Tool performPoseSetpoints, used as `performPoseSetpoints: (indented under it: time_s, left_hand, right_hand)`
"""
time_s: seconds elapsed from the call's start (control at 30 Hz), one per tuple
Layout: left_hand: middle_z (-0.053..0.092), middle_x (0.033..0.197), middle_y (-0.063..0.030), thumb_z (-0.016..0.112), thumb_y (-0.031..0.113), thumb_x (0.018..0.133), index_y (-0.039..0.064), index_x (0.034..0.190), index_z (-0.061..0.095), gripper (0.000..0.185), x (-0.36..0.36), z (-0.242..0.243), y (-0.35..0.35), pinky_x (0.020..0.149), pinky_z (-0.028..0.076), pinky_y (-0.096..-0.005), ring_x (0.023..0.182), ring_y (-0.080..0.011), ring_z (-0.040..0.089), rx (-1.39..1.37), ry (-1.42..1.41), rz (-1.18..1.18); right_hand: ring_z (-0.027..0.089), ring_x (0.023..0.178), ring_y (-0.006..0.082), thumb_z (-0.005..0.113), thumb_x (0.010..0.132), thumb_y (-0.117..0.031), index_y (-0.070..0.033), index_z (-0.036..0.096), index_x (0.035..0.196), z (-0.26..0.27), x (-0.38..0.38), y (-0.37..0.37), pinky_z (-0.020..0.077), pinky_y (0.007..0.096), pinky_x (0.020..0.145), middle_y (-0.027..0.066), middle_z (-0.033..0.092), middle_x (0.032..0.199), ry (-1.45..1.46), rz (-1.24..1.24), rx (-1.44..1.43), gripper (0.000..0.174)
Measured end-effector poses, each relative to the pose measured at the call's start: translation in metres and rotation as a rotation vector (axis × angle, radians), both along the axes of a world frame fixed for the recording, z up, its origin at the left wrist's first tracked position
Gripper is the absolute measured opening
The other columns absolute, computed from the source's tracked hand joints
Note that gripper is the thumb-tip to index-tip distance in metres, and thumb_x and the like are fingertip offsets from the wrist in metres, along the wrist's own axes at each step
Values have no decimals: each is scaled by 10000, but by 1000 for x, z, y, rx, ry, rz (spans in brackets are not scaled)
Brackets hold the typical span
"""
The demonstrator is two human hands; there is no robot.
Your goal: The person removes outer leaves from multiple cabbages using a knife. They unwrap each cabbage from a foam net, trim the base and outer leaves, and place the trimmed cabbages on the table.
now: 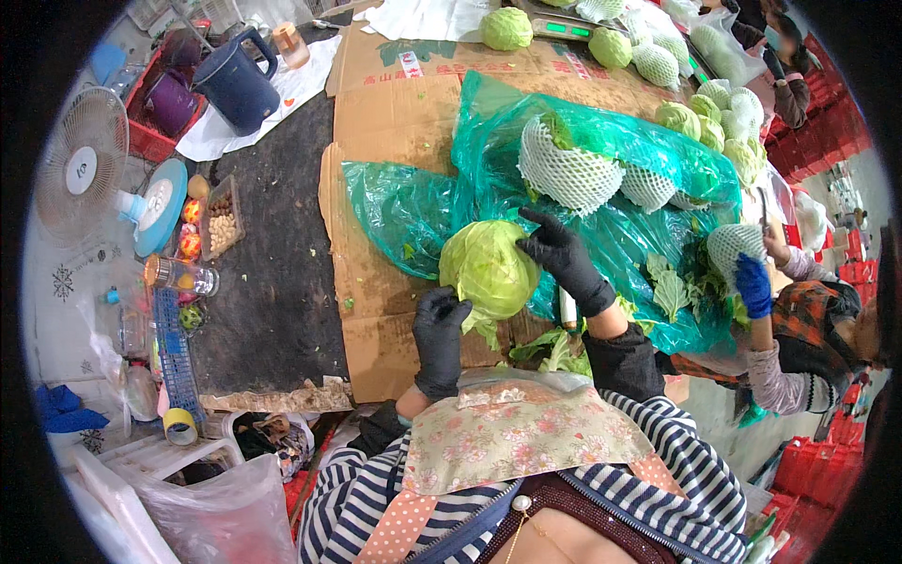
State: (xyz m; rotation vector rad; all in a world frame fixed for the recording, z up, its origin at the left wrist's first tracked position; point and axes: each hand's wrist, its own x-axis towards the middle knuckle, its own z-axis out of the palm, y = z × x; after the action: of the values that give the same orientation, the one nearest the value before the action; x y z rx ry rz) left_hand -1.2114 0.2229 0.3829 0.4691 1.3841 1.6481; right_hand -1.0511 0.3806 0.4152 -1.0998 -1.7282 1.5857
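Between my two black-gloved hands is a green cabbage [490,271], with a loose leaf at its underside. My left hand [438,338] touches its lower left side with curled fingers. The fingers of my right hand [567,261] lie against its upper right side, the index finger raised. Beyond my right hand, cabbages in white foam nets [571,169] lie in a green plastic bag [486,162]. A white handle [568,309], perhaps of a knife, shows by my right wrist. Cut leaves [564,352] lie close to my apron.
Flattened cardboard [380,310] covers the table. At left stand a dark blue jug [239,81], a fan [84,169], a nut tray [224,222] and a jar [180,275]. More cabbages [680,120] and scales [564,28] are at the far side. A co-worker's blue-gloved hand [754,285] holds a netted cabbage at right.
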Motion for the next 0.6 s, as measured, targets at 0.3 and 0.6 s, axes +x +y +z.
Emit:
performPoseSetpoints:
  time_s: [0.3,0.6]
  left_hand:
    - [611,845,-14,659,12,813,40,950,594,154,19,38,1,704,471,-241,766,-75,558,149,259,-506]
    - [620,1031,-88,687,20,765,60,1017,628,262,-19,51,39,880,449,-343,994,-213,572,386,817,-419]
  right_hand:
    - [584,900,149,561,867,-126,2,621,1040,-9,1,17,468,302,826,77,645,987,254,107,28,223]
    - [560,681,195,631,763,-11,-42,584,820,-29,77,-39,455,301,638,61,592,772,162,-96,179,81]
